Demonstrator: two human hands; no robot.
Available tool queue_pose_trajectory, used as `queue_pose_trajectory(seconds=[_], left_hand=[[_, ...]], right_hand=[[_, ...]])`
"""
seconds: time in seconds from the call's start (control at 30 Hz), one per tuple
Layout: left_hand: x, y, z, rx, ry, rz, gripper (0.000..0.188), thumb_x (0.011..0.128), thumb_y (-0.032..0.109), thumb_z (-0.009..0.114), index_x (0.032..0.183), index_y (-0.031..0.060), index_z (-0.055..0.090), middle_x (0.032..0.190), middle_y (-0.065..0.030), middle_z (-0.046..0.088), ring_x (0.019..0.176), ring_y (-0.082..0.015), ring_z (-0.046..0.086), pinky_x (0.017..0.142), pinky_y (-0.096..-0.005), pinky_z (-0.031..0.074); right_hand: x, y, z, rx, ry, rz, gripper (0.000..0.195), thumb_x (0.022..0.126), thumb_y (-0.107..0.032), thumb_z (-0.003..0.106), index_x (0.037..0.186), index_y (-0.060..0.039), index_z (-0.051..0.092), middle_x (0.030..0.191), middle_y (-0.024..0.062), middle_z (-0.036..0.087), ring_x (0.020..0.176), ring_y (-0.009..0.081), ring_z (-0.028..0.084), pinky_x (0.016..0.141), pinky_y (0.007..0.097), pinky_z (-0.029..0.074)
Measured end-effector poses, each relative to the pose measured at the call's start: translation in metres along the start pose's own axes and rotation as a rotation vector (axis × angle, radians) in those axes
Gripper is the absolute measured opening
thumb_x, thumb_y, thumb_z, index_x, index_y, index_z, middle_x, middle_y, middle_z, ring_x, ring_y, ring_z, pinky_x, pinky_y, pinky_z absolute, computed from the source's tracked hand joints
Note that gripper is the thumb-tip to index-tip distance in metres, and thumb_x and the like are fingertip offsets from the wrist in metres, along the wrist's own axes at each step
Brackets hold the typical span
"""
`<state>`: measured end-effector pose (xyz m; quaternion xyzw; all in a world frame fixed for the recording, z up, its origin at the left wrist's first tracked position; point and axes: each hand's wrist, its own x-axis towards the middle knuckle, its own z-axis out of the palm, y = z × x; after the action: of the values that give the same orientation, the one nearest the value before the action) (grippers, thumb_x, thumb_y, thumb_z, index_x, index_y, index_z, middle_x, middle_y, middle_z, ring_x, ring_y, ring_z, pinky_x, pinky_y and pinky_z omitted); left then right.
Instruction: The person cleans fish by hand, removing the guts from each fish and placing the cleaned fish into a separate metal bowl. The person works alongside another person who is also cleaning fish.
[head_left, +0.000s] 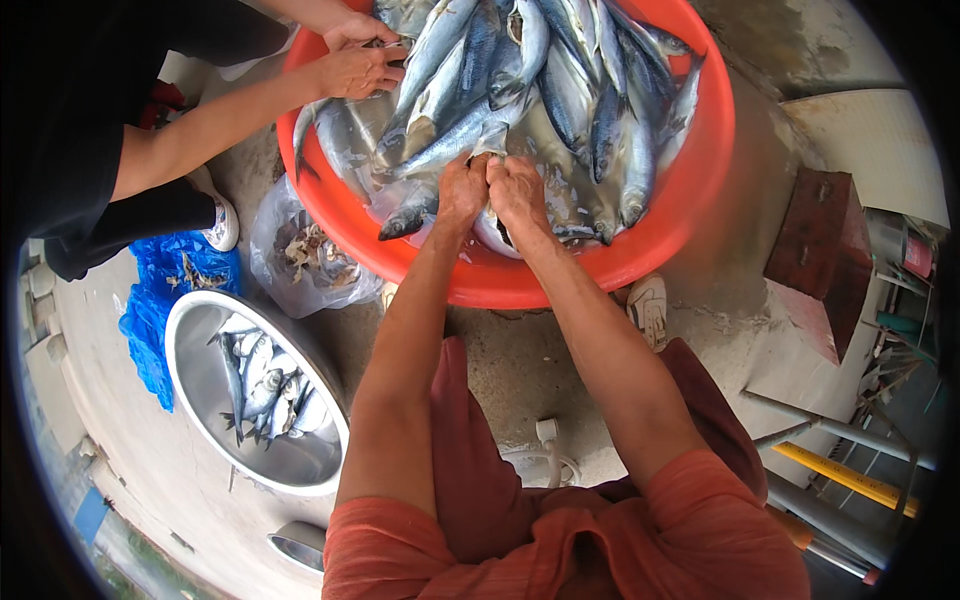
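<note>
A large red plastic tub (517, 291) in front of me holds many silvery-blue fish (450, 139) in cloudy water. Over its near part, my left hand (463, 187) and my right hand (516, 187) meet side by side, gripping one fish (491, 232). Its tail sticks up beyond my fingers, and a dark opening shows along its body below my right hand. My fingertips are partly hidden, so whether a tool is in them I cannot tell. Another whole fish (405, 217) lies left of my left hand, its head toward the tub's near left wall.
A co-worker's hands (364, 67) work at the tub's left rim. To the left are a clear plastic bag of fish scraps (315, 262), a blue plastic bag (150, 300) and a metal basin (184, 360) with fish. A dark red box (814, 240) and metal tubes (832, 427) are at right.
</note>
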<state>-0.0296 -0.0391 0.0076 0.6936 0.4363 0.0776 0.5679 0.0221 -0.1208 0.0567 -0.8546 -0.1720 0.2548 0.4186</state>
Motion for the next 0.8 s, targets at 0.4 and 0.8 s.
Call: queue_pose_trajectory(seconds=[0.4, 0.8], left_hand=[[0.016, -0.012, -0.015, 0.08, 0.118, -0.066, 0.051, 0.09, 0.043, 0.043, 0.106, -0.0034, 0.057, 0.102, -0.03, 0.058, 0.1, -0.0465, 0.052, 0.086, -0.0444, 0.039], [0.014, -0.018, -0.008, -0.215, 0.112, -0.026, 0.049, 0.092, 0.041, 0.044, 0.112, -0.0029, 0.056, 0.103, -0.0205, 0.061, 0.096, -0.0305, 0.056, 0.085, -0.0361, 0.041]], right_hand=[[-0.046, 0.025, -0.012, -0.036, 0.108, -0.084, 0.029, 0.084, -0.024, 0.054, 0.075, 0.0036, 0.054, 0.086, 0.0189, 0.056, 0.084, 0.0341, 0.053, 0.077, 0.0418, 0.041], [0.015, 0.009, -0.11, 1.25, -0.061, 0.151, 0.026, 0.095, -0.02, 0.044, 0.072, -0.0068, 0.046, 0.067, 0.0058, 0.047, 0.057, 0.0158, 0.046, 0.053, 0.0324, 0.044]])
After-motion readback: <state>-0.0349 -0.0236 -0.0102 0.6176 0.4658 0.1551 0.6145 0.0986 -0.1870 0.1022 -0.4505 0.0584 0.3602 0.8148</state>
